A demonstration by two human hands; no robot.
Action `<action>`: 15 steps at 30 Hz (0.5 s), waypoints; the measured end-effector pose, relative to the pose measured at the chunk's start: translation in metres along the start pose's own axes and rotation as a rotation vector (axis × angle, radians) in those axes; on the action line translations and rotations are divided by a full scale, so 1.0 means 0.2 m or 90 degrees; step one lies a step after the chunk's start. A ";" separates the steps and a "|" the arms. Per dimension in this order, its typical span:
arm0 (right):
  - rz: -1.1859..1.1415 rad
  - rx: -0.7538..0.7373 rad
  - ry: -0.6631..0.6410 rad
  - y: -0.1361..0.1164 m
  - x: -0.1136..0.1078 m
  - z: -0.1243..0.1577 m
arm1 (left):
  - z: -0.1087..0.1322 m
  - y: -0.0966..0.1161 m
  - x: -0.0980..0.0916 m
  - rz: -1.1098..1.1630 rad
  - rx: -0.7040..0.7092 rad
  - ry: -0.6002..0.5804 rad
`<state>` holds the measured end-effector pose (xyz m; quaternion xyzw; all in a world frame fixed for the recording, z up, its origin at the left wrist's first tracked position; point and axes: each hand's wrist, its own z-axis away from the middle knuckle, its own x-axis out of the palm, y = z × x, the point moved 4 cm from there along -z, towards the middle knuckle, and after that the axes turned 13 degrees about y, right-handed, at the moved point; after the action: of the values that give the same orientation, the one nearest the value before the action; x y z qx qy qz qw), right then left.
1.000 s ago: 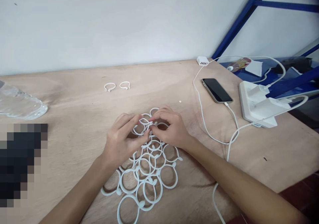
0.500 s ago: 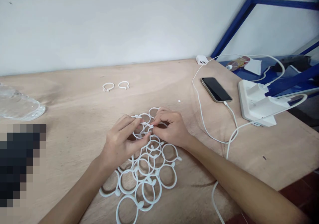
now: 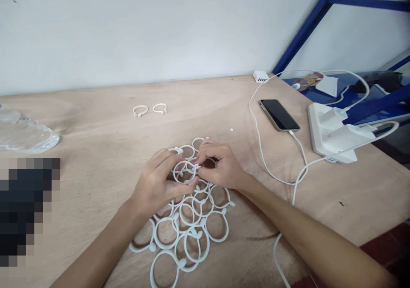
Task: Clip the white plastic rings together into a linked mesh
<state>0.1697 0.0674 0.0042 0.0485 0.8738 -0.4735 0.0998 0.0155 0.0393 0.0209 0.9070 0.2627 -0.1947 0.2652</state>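
Note:
Above a loose pile of white ring clips [image 3: 195, 233], both my hands hold one white plastic ring clip [image 3: 185, 161], its loop facing up at me. My left hand [image 3: 152, 179] steadies the loop from the left, fingers at its far side and thumb at its near side. With thumb and index finger, my right hand [image 3: 221, 166] pinches the clip's small clasp end on the right. Whether the clasp is fastened is too small to make out. Farther back on the table lie two separate ring clips, a left one [image 3: 139, 115] and a right one [image 3: 162, 112].
A phone [image 3: 279, 115] on a charging cable lies at the right, near a white power strip [image 3: 320, 138] with plugs. A white USB charger [image 3: 260, 76] sits at the back edge. Clear plastic wrap [image 3: 28, 132] lies at the left. A white cable crosses under my right forearm.
The held clip has turned from a narrow, bunched view to a round loop facing up. My right fingers have stayed at its clasp; the hands have hardly moved.

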 end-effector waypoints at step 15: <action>-0.023 -0.001 -0.024 -0.01 0.01 0.00 | 0.00 0.00 0.01 0.053 -0.019 -0.048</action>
<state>0.1677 0.0656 0.0061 0.0235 0.8729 -0.4754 0.1076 0.0183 0.0402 0.0206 0.9051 0.2173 -0.2135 0.2966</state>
